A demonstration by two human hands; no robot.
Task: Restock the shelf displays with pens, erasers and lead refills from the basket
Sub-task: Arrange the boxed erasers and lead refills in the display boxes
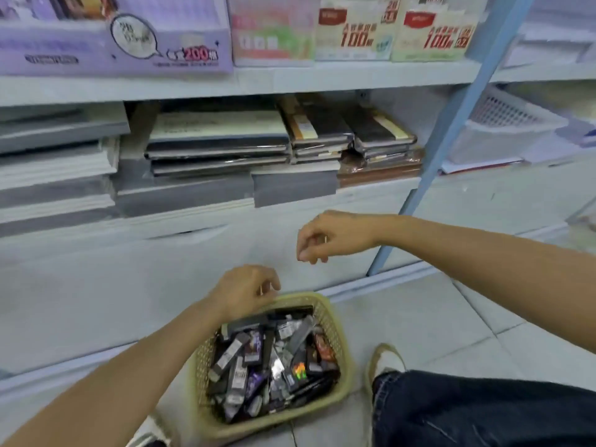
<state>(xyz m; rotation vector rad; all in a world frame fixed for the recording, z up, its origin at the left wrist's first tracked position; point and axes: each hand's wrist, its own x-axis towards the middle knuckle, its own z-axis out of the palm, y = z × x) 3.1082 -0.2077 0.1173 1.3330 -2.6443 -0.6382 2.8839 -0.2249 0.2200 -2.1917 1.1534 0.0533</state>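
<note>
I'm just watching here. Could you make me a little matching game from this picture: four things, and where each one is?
Things:
1. basket
2. left hand
3. right hand
4. purple box

Places:
A. top shelf, at left
B. on the floor, full of small packets
C. over the basket's far rim
D. raised before the shelf's pale front panel

Pairs: 1-B, 2-C, 3-D, 4-A

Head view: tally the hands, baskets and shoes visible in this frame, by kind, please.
Hands: 2, left hand and right hand
Baskets: 1, yellow basket on the floor
Shoes: 2, one right of the basket, one at its left
Total: 5
</note>
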